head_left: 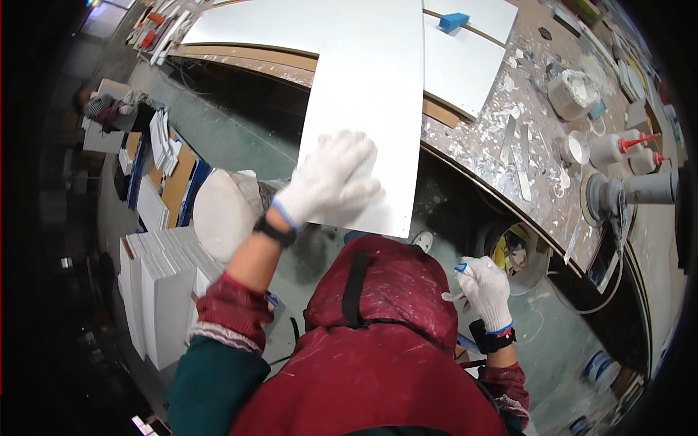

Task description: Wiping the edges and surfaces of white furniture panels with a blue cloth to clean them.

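My left hand [333, 174], in a white knit glove, lies over a long white panel [367, 94], fingers stretched out and somewhat blurred. The panel juts off the workbench toward me, its near end close to my body. Held to my right, away from the panel, my right hand [486, 287] is also gloved and closed. A small blue piece and a pale flap show at its fingers; what it grips cannot be made out. A blue block [453, 22] rests on another white panel [469, 65] at the far right.
On the paint-spattered workbench [480, 156] are putty knives [521, 163], a tub of white paste [574, 94], red-tipped bottles [609, 149] and a sander [602, 198]. A bucket [527, 254] stands below. Stacked white panels [163, 283] and a round white-topped drum [224, 211] are at left; a person [109, 109] sits beyond.
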Motion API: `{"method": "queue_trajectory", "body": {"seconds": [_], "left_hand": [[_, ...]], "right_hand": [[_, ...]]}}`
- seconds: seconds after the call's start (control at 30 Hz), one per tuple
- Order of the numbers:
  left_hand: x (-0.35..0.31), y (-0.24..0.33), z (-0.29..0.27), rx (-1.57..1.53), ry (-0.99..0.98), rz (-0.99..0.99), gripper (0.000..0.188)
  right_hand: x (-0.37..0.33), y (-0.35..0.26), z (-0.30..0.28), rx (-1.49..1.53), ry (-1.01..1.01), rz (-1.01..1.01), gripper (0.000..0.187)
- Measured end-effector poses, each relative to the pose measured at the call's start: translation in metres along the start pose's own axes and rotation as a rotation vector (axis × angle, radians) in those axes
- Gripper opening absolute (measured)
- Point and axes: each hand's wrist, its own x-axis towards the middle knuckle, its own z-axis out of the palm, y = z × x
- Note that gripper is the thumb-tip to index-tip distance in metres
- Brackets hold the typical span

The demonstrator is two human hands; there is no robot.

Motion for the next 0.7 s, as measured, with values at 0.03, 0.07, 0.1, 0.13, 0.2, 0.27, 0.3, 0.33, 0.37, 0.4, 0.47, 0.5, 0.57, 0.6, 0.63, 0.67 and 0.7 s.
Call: {"method": "queue_trajectory", "body": {"seconds": [0.03, 0.07, 0.1, 0.13, 0.2, 0.27, 0.3, 0.33, 0.37, 0.4, 0.47, 0.5, 0.57, 0.6, 0.63, 0.67, 0.7], "left_hand": [[-0.015, 0.024, -0.005, -0.158, -0.023, -0.064, 0.041], [-0.044, 0.033, 0.002, -0.315, 0.086, -0.013, 0.03], [-0.055, 0.067, -0.015, -0.782, -0.102, -0.416, 0.024], [-0.07, 0.085, -0.016, -0.975, -0.081, -0.598, 0.023], [-0.087, 0.089, 0.011, -1.01, -0.204, -0.728, 0.029], [-0.098, 0.076, 0.048, -1.014, -0.387, -0.709, 0.039], [-0.1, 0.074, 0.062, -1.014, -0.376, -0.712, 0.039], [-0.098, 0.075, 0.074, -1.332, -0.257, -0.781, 0.043], [-0.097, 0.074, 0.088, -1.649, -0.124, -0.836, 0.047], [-0.096, 0.062, 0.101, -1.677, -0.105, -0.79, 0.052], [-0.087, 0.061, 0.108, -1.855, 0.063, -0.76, 0.049], [-0.082, 0.062, 0.109, -2.027, 0.237, -0.725, 0.046], [-0.076, 0.066, 0.107, -2.035, 0.318, -0.699, 0.046], [-0.076, 0.066, 0.103, -2.019, 0.349, -0.694, 0.049], [-0.078, 0.066, 0.101, -2.003, 0.382, -0.689, 0.052], [-0.079, 0.061, 0.102, -2.002, 0.428, -0.679, 0.052], [-0.082, 0.053, 0.104, -1.963, 0.44, -0.741, 0.055]], "right_hand": [[0.001, 0.004, 0.001, -0.003, -0.001, -0.007, 0.024], [0.001, 0.005, 0.0, 0.016, -0.015, 0.003, 0.024], [0.0, 0.009, 0.001, 0.029, -0.027, 0.035, 0.024], [0.002, 0.008, -0.001, 0.028, -0.03, 0.018, 0.024], [0.005, 0.005, -0.001, 0.071, -0.027, 0.022, 0.021], [0.01, -0.002, -0.006, 0.07, -0.071, 0.015, 0.022], [0.013, -0.003, -0.007, 0.075, -0.111, 0.018, 0.022], [0.013, -0.004, -0.008, 0.069, -0.11, 0.011, 0.022], [0.014, -0.005, -0.009, 0.063, -0.114, 0.011, 0.022], [0.015, -0.007, -0.01, 0.058, -0.121, 0.004, 0.022], [0.015, -0.003, -0.004, 0.044, -0.09, -0.061, 0.022], [0.017, -0.002, -0.003, 0.034, -0.065, -0.123, 0.021], [0.014, -0.012, -0.004, 0.167, -0.093, -0.107, 0.018], [0.013, -0.016, -0.005, 0.194, -0.119, -0.068, 0.019], [0.009, -0.02, -0.006, 0.218, -0.146, -0.028, 0.02], [0.005, -0.013, 0.002, 0.46, -0.168, 0.122, 0.022], [0.001, 0.0, 0.011, 0.54, -0.16, 0.178, 0.023]]}}
